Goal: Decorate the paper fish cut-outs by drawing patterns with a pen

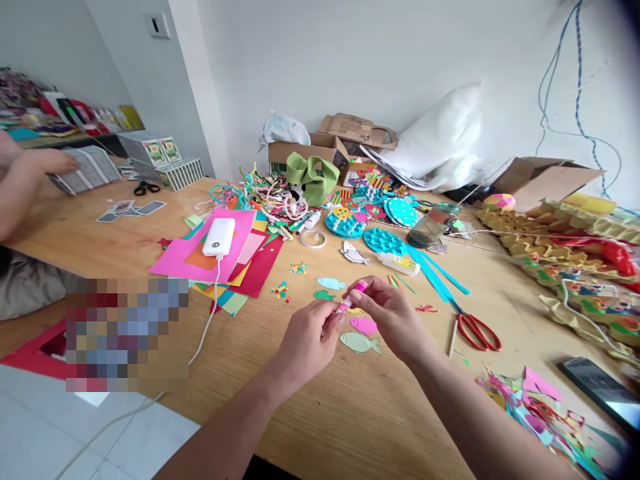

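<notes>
Between my hands is a slim white-and-pink marker pen [345, 305] with a bright pink end. My left hand [311, 333] wraps round its body. The fingers of my right hand [387, 308] pinch the pink end; whether it is a cap coming loose I cannot tell. On the table under and beyond my hands lie paper fish: a light blue one [331, 283], a green one [325, 295], a pink one [364, 325] and a pale green one [361, 343]. A yellow one is mostly covered by my hands.
Red-handled scissors [479, 331] lie to the right, with a phone [603, 390] and paper scraps [545, 420] nearer. A glue bottle [399, 263] and glass jar [434, 225] stand beyond. Leftward, a power bank [219, 239] with a cable rests on coloured paper [173, 257]. Another person's hand [55, 161] is at far left.
</notes>
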`<control>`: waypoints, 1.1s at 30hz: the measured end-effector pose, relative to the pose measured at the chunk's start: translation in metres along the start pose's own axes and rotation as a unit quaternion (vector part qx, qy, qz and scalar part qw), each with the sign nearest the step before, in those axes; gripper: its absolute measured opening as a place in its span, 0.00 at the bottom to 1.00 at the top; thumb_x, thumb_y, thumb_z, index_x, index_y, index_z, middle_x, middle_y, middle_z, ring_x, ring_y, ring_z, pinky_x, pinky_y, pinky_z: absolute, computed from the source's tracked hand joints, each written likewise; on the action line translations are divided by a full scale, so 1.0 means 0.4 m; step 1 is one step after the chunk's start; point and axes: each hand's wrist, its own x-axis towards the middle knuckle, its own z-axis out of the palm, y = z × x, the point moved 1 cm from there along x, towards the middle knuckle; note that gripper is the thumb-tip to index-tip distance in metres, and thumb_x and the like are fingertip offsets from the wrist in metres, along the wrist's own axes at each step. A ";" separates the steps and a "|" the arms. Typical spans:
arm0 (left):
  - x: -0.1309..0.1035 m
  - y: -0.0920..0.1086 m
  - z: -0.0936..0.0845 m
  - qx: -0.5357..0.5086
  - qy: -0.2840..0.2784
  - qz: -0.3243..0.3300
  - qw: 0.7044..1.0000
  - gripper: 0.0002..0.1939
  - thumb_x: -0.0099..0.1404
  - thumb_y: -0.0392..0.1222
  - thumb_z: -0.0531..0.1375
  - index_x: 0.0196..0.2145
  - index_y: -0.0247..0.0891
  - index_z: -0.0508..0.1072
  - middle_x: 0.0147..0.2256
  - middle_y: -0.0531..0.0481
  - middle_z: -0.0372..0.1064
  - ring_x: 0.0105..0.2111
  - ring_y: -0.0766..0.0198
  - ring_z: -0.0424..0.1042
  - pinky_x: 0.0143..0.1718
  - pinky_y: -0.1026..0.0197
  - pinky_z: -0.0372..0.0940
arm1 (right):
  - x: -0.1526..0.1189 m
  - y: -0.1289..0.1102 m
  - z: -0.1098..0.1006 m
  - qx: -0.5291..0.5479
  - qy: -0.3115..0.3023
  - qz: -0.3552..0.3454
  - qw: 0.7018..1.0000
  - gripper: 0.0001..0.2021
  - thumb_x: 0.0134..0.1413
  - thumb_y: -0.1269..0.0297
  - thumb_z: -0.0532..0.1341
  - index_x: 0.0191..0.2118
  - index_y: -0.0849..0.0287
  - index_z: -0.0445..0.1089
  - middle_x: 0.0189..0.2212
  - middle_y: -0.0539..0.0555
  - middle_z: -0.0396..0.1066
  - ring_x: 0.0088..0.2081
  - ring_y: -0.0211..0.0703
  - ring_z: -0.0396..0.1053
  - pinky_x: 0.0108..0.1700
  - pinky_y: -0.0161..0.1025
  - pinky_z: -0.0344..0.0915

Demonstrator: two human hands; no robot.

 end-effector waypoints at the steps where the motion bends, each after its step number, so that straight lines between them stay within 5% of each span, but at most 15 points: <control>1: 0.000 -0.009 0.002 -0.009 0.008 -0.006 1.000 0.12 0.71 0.41 0.52 0.36 0.36 0.73 0.33 0.46 0.72 0.31 0.63 0.69 0.30 0.64 0.58 | 0.008 -0.001 0.002 -0.003 -0.014 0.006 1.000 0.16 0.48 0.47 0.67 0.31 0.55 0.70 0.28 0.52 0.72 0.32 0.42 0.68 0.37 0.40 0.65; 9: 0.000 -0.064 0.009 -0.078 0.028 -0.072 0.994 0.14 0.70 0.47 0.53 0.33 0.36 0.71 0.24 0.52 0.65 0.23 0.68 0.60 0.23 0.66 0.51 | 0.060 0.030 0.020 0.030 -0.059 0.043 0.997 0.20 0.53 0.45 0.63 0.37 0.58 0.75 0.30 0.53 0.73 0.33 0.41 0.70 0.41 0.42 0.67; 23: -0.009 -0.055 0.027 -0.147 -0.056 -0.098 0.983 0.18 0.69 0.53 0.53 0.34 0.35 0.71 0.22 0.56 0.59 0.21 0.70 0.56 0.22 0.67 0.50 | 0.007 0.068 0.000 0.102 -0.022 0.089 0.991 0.21 0.49 0.43 0.65 0.33 0.59 0.78 0.28 0.54 0.74 0.30 0.40 0.70 0.38 0.40 0.67; 33: -0.013 -0.058 0.032 -0.176 -0.057 -0.106 0.977 0.18 0.68 0.54 0.53 0.34 0.35 0.71 0.21 0.57 0.56 0.21 0.70 0.57 0.22 0.68 0.53 | 0.004 0.048 -0.025 0.040 -0.079 0.073 0.993 0.23 0.54 0.42 0.61 0.33 0.61 0.76 0.26 0.54 0.74 0.29 0.38 0.70 0.36 0.37 0.67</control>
